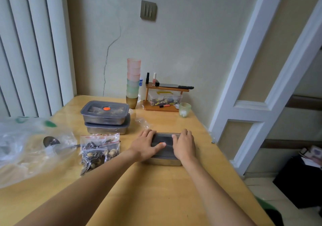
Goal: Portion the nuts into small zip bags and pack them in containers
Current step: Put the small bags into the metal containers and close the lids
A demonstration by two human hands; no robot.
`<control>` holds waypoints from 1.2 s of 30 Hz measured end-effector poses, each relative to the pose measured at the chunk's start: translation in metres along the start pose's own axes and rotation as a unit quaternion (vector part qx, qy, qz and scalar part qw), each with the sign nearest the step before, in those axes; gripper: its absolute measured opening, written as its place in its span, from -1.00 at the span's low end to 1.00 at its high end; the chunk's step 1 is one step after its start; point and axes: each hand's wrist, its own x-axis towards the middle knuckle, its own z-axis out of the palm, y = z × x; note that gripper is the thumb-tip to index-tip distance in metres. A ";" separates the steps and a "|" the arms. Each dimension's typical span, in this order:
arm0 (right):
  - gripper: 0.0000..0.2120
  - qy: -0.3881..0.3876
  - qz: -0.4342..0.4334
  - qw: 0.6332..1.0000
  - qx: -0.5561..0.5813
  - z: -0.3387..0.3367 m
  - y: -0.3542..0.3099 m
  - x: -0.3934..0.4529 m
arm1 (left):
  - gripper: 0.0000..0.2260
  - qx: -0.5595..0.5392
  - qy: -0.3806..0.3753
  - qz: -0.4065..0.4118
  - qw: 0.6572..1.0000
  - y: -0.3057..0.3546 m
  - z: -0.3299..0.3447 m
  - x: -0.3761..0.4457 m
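On worktop (156,191) centre, your left hand (145,144) and right hand (184,144) lie flat, fingers straight, on lidded container (163,161); contents hidden. Filled zip bags (99,150) just left.

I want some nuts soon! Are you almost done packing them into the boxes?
Nearly. Two lidded containers already sit stacked by the wall. Both hands, left hand and right hand, are pressing the lid onto a third container. Some filled zip bags still lie on the table, unpacked, beside a spoon and a big plastic bag.
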 end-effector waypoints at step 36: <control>-0.35 0.009 0.352 0.928 0.118 -0.024 -0.021 -0.024 | -0.79 0.059 0.223 -0.097 0.968 -0.066 -0.098 -0.079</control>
